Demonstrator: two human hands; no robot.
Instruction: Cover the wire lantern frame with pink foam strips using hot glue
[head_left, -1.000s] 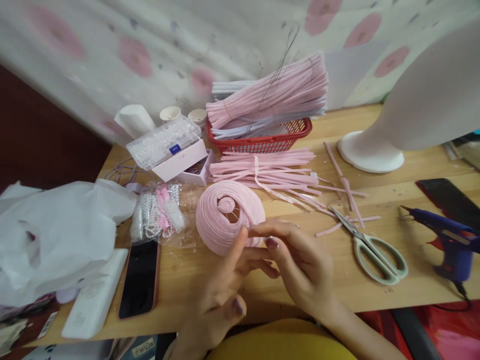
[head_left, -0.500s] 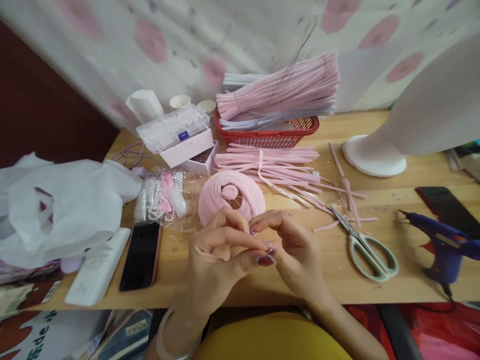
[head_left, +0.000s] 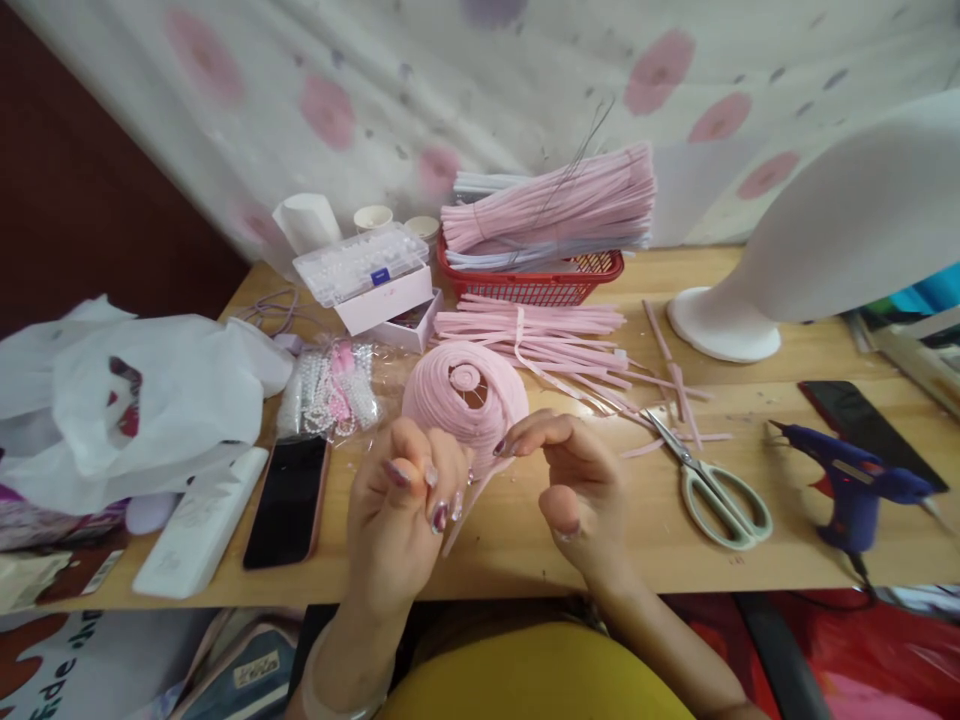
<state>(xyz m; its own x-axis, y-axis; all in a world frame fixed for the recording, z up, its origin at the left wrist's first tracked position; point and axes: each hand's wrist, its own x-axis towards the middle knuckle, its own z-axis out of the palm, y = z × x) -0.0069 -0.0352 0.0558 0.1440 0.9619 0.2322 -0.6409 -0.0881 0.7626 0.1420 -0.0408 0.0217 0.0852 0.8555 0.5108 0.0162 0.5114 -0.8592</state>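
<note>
A pink dome wound from pipe cleaners (head_left: 459, 393) lies on the wooden table (head_left: 750, 575) just beyond my hands. A loose pink strand (head_left: 471, 505) trails from its near edge toward me. My left hand (head_left: 405, 500) is curled, its fingers closed on that strand. My right hand (head_left: 574, 478) is also curled, fingertips touching the dome's near rim, thumb tucked low; what it pinches is not clear.
Green-handled scissors (head_left: 712, 490) and a blue glue gun (head_left: 851, 485) lie right. A red basket (head_left: 536, 280) of pink pipe cleaners, loose pink strips (head_left: 547, 335), a bead box (head_left: 364, 265) and a white foam head stand (head_left: 724, 325) sit behind. A phone (head_left: 289, 500), beads and plastic bags (head_left: 142, 390) lie left.
My hands have drawn apart and back toward me; the left now pulls a loose pink strand out from the dome. The view has shifted slightly.
</note>
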